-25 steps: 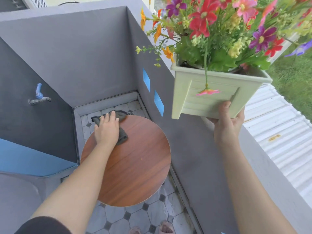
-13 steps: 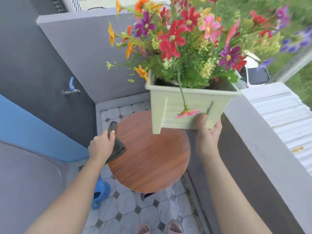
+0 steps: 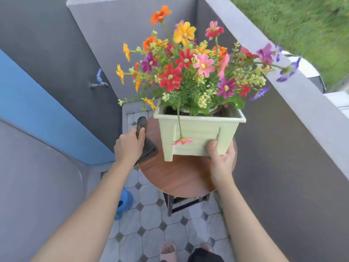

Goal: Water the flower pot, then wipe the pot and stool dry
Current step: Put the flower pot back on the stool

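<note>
Flower pot held in mid-frame above the stool, gripped one-handed at its lower right corner by the right hand: thumb on the front face, fingers wrapped beneath. Whether any foot touches the seat: cannot tell.

Left hand closed around a dark cloth at the seat's left edge, just beside the pot.

Risks noted:
- Off-centre grip on a top-heavy load; possible tilt toward frame left, with soil spilling.
- Smooth pot walls, possibly wet; slip likely if grip eases.
- Seating near the rim of the round top; possible toppling onto the tiled floor.

Materials: pot pale green, square, tapered, ribbed panels, corner feet, apparently plastic. Seat round, wood-grained, glossy, on a dark frame. Cloth soft, bunched. Flowers multicoloured, spreading wide.
</note>
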Demonstrator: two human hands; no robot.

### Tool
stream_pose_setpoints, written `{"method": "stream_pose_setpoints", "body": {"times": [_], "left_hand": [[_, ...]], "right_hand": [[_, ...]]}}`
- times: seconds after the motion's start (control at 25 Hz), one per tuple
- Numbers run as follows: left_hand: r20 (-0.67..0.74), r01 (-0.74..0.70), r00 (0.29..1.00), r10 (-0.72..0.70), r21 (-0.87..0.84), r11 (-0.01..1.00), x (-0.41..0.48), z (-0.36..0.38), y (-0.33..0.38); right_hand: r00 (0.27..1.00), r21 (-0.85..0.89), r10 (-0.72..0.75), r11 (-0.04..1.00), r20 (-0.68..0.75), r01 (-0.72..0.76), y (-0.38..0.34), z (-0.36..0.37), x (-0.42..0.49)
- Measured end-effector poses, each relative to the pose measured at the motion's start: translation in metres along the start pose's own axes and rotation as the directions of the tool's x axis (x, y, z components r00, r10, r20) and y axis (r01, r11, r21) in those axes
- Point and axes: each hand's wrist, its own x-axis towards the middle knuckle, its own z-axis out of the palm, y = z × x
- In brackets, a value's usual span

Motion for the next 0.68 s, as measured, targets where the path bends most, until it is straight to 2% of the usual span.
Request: {"method": "stream_pose_setpoints", "body": {"times": [0.16,0.36,0.48,0.68], "left_hand": [[0.015,0.041,0.999,-0.040,-0.079,0.996,-0.003,-0.001,0.001],[0.082,0.201,0.979,-0.185,-0.281,0.938,-0.019,0.001,-0.003],[0.117,0.307,0.952,-0.284,-0.365,0.879,-0.036,0.001,-0.004],[0.095,0.334,0.940,-0.326,-0.435,0.836,-0.051,-0.002,0.004]], "right_hand": [[1.000,-0.001,0.004,1.000,0.008,-0.004,-0.001,0.001,0.000],[0.997,-0.263,-0.050,0.964,-0.059,0.033,-0.008,-0.004,-0.003],[0.989,-0.385,-0.048,0.923,-0.137,-0.008,-0.008,-0.008,-0.012],[0.971,-0.451,-0.061,0.891,-0.231,-0.051,-0.014,-0.006,-0.026]]}}
